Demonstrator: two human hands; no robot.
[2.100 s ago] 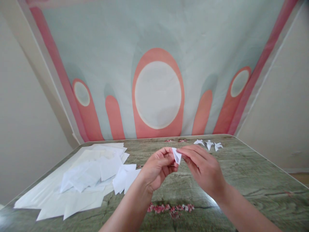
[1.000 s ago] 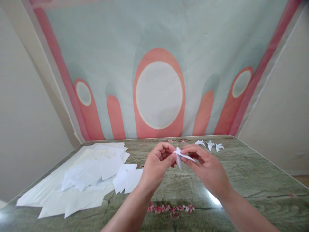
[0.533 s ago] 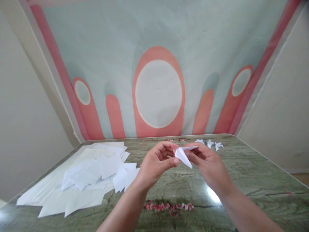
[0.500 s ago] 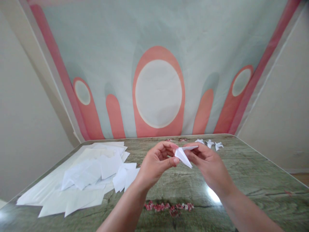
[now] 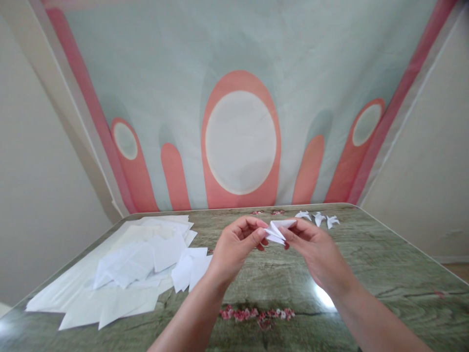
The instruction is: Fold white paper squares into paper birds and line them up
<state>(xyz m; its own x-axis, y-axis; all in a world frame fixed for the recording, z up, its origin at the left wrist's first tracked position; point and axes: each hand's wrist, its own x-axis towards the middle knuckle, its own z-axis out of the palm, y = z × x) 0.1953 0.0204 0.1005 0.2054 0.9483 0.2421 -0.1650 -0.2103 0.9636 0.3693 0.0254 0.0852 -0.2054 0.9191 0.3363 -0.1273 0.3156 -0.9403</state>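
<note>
A small piece of folded white paper (image 5: 275,231) is held above the middle of the table, with several creased layers and pointed ends. My left hand (image 5: 240,244) pinches its left end between thumb and fingers. On the other side, my right hand (image 5: 317,249) grips the paper's right part, thumb in front and fingers behind. Both hands are closed on the same piece, and the fingers cover part of its folds. Beyond my right hand lie three small folded white paper figures (image 5: 318,218), near the table's far edge.
Large white sheets (image 5: 80,283) are spread over the left of the wood-grain table (image 5: 388,274). Smaller white squares (image 5: 190,268) lie on and beside them, close to my left forearm. Behind the table hangs a backdrop (image 5: 240,142) with coral arches.
The folded paper has turned in my fingers: its lower point, which hung down to the right, now sits higher and closer in. My left thumb has shifted up slightly.
</note>
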